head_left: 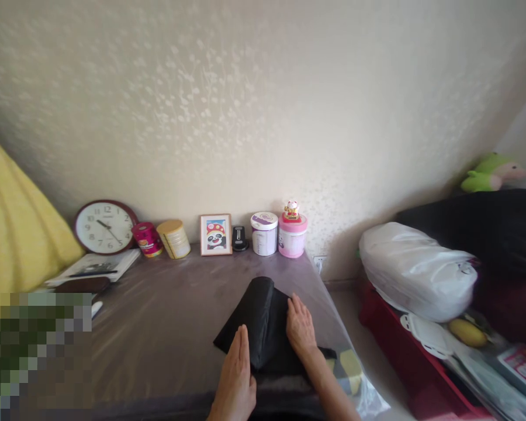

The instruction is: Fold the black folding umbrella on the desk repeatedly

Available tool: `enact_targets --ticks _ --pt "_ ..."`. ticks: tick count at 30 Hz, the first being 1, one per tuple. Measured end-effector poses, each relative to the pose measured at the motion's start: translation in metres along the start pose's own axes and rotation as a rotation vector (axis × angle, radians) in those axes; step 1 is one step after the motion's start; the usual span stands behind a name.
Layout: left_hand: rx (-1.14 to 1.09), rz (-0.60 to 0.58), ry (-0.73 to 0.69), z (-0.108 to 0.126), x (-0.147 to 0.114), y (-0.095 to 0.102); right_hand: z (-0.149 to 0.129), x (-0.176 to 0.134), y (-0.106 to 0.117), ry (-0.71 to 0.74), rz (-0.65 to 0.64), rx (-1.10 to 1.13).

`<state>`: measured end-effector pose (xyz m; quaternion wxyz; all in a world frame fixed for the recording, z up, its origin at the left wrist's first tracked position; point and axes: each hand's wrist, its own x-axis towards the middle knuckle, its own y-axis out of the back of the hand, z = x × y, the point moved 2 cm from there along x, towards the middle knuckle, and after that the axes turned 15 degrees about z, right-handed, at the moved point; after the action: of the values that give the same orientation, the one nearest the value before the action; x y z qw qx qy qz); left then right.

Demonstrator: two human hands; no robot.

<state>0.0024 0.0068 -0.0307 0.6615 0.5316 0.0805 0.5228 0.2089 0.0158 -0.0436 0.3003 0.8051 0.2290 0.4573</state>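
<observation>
A black folded cloth-like item (256,316) lies on the table (158,327), its left part raised in a rounded fold. What kind of item it is, I cannot make out. My left hand (237,374) rests against its near left side, fingers straight and held together. On the right, my right hand (300,323) lies flat on the item's right part with the fingers stretched out. Beyond my right wrist a small black strip (328,352) sticks out to the right.
Along the wall stand a round clock (106,227), a magenta can (148,240), a yellow-lidded can (174,239), a framed panda picture (216,235) and two tubs, one purple-white (264,234), one pink (293,237). A white plastic bag (416,272) sits on red furniture at the right.
</observation>
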Motion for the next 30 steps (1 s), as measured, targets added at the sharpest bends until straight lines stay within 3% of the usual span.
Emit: enact_targets --ticks 3,6,16,23,30 --pt "-0.032 0.016 0.012 0.000 0.000 0.000 0.023 0.009 0.014 -0.091 0.049 -0.055" --pt "-0.070 0.027 0.040 0.000 -0.001 -0.001 0.031 0.014 0.021 -0.168 0.073 0.039" --pt "-0.065 0.055 0.028 0.000 -0.002 -0.001 0.019 0.024 0.041 -0.515 -0.094 0.346" --pt "-0.042 0.022 0.036 0.002 0.000 -0.001 0.006 0.031 0.033 -0.495 -0.084 0.379" --pt "-0.066 0.057 0.041 0.001 -0.003 -0.005 -0.026 0.046 0.034 -0.507 -0.114 0.765"
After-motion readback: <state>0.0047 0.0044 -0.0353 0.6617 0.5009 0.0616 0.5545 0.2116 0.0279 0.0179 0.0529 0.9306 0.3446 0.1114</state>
